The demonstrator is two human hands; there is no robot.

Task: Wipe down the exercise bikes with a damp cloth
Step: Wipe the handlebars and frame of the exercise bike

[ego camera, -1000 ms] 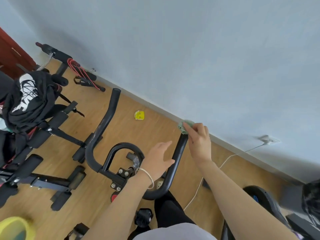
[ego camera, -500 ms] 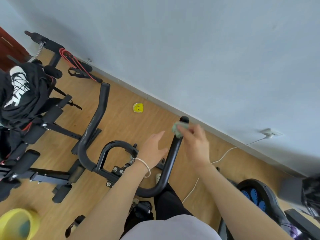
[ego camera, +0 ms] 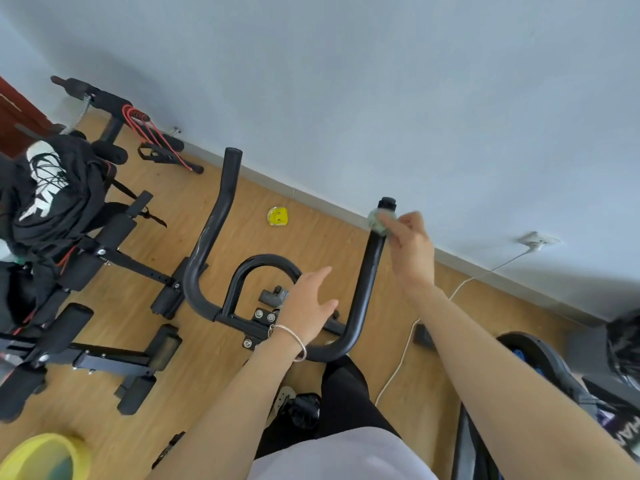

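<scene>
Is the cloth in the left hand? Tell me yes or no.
No: the right hand holds the green cloth against the handlebar near its tip, while the left hand is open and holds nothing.

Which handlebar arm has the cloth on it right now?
The right-side handlebar arm: the right hand holds the green cloth near its tip; the left-side arm is bare.

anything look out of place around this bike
A small yellow smiley-face item lies loose on the floor near the wall, a white cable trails across the floor right of the bike, and black clothing is heaped on the left bench.
</scene>
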